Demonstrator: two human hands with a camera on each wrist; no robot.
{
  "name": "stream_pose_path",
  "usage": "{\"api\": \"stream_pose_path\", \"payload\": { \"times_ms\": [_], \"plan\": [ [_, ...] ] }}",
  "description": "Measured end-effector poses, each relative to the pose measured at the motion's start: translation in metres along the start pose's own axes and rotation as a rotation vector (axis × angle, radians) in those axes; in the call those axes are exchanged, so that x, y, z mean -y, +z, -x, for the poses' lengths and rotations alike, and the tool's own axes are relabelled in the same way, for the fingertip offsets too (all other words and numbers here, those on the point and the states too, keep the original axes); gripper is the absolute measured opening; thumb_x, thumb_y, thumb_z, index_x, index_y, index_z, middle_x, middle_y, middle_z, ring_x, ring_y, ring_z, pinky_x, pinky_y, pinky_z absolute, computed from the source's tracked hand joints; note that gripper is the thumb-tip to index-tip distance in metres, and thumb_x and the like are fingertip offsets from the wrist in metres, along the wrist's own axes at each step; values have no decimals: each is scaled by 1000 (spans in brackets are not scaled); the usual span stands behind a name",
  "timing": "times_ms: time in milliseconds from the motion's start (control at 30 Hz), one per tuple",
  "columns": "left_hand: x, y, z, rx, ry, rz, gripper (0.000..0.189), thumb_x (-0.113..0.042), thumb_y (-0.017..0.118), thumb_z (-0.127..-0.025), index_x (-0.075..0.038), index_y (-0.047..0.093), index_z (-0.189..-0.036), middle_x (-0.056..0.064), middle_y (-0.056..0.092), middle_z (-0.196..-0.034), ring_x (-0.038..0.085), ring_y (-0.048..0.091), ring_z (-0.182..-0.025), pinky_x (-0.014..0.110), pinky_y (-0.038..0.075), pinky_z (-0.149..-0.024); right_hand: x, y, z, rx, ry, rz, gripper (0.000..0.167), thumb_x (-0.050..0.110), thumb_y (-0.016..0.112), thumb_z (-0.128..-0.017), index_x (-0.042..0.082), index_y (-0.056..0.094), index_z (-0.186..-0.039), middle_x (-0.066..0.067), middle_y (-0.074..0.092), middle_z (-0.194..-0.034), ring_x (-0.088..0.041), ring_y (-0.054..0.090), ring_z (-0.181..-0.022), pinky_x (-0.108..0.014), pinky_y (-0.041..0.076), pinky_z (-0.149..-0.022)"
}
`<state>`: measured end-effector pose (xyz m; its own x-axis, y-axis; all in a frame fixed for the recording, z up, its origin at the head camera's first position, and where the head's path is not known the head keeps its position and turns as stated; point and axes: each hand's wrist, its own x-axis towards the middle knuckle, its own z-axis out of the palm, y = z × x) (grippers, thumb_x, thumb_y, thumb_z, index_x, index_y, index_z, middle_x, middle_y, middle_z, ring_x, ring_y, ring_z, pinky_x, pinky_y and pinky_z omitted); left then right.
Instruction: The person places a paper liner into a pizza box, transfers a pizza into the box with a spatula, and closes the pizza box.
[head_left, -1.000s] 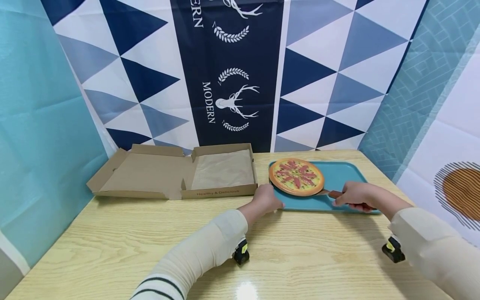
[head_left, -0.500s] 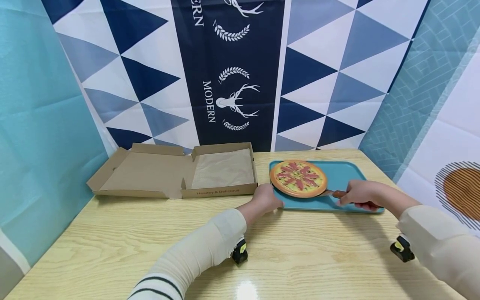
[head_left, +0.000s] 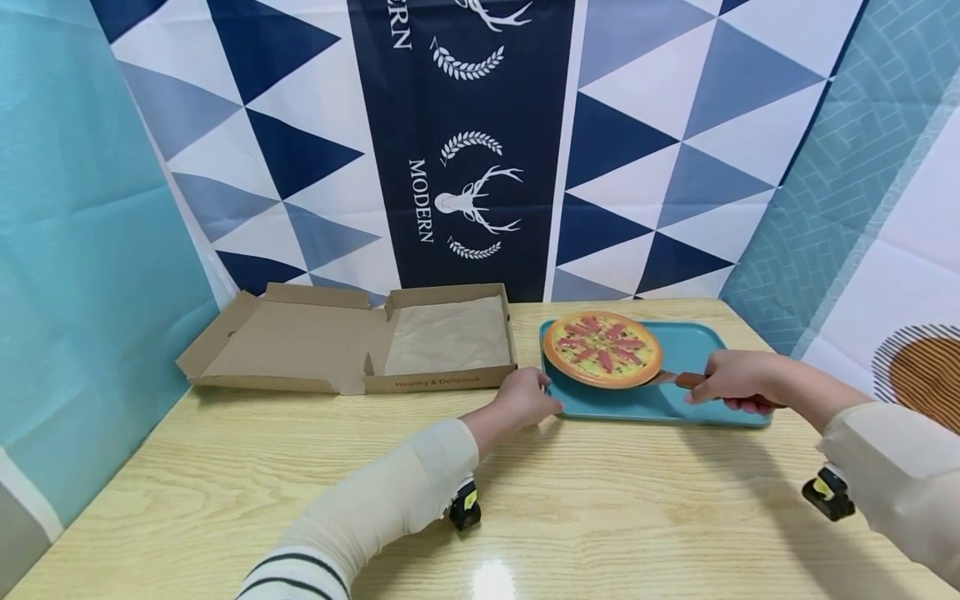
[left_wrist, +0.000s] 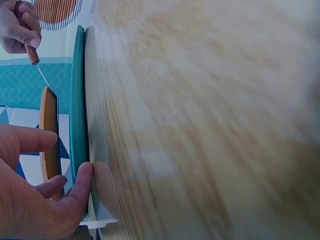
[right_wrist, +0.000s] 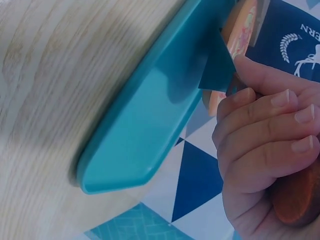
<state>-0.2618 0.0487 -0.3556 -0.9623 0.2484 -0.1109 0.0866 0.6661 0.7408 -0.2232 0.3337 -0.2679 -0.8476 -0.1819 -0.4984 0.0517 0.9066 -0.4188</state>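
Note:
My right hand grips the wooden handle of a pizza peel, whose flat metal blade reaches under the pizza. The pizza has a tan crust with red strips on yellow, and it sits just above the blue tray. Seen edge-on in the left wrist view, the pizza stands apart from the tray. Most of the blade is hidden beneath the pizza. At the tray's near left corner is my left hand, its fingers spread and one fingertip against the tray's edge.
An opened cardboard pizza box lined with paper lies left of the tray, its lid folded out leftward. Patterned cloth hangs right behind the wooden table.
The right hand has moved right and slightly up with the peel, and the pizza has shifted right and risen off the tray. The left hand's fingers have spread at the tray corner.

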Motion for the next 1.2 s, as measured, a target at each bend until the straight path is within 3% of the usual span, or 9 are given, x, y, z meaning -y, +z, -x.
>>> {"api": "stream_pose_path", "payload": {
  "times_ms": [133,400,667,767,1000,1200],
  "plan": [
    [6,-8,5,17,9,46,38,-20,78,-85,-5,64,-117,2,60,-105,13,56,-88,30,52,-77,3,-4,3,15,-7,-6,31,34,63,-95,7,60,-80,3,42,-55,-9,38,-45,-23,36,-46],
    [18,-27,14,59,16,139,34,-16,74,-88,-3,65,-118,7,57,-111,15,61,-84,27,56,-70,12,-10,6,26,-12,-3,30,33,63,-95,5,61,-87,3,42,-55,-9,38,-45,-22,35,-46],
    [24,-55,22,51,125,73,29,-17,71,-90,-2,68,-115,6,63,-109,19,58,-101,35,50,-88,28,-13,8,33,-37,25,32,33,62,-96,1,61,-96,2,43,-56,-10,38,-44,-23,34,-45],
    [28,-67,24,27,145,84,26,-15,70,-90,-2,67,-113,6,65,-107,21,60,-100,36,51,-86,35,-14,8,34,-45,24,34,33,63,-95,-1,60,-99,1,43,-56,-11,38,-44,-23,35,-45],
    [39,-90,27,-79,123,57,22,-16,70,-90,-4,69,-108,7,65,-104,21,60,-97,31,53,-78,53,-14,5,55,-50,32,33,32,61,-96,0,64,-101,2,40,-54,-10,35,-43,-22,33,-44],
    [57,-104,31,-168,118,59,23,-14,71,-89,0,70,-107,9,67,-102,22,62,-94,29,54,-73,66,-10,-4,43,-60,54,33,34,62,-96,1,64,-100,3,40,-54,-10,35,-43,-23,32,-44]
  ]
}}
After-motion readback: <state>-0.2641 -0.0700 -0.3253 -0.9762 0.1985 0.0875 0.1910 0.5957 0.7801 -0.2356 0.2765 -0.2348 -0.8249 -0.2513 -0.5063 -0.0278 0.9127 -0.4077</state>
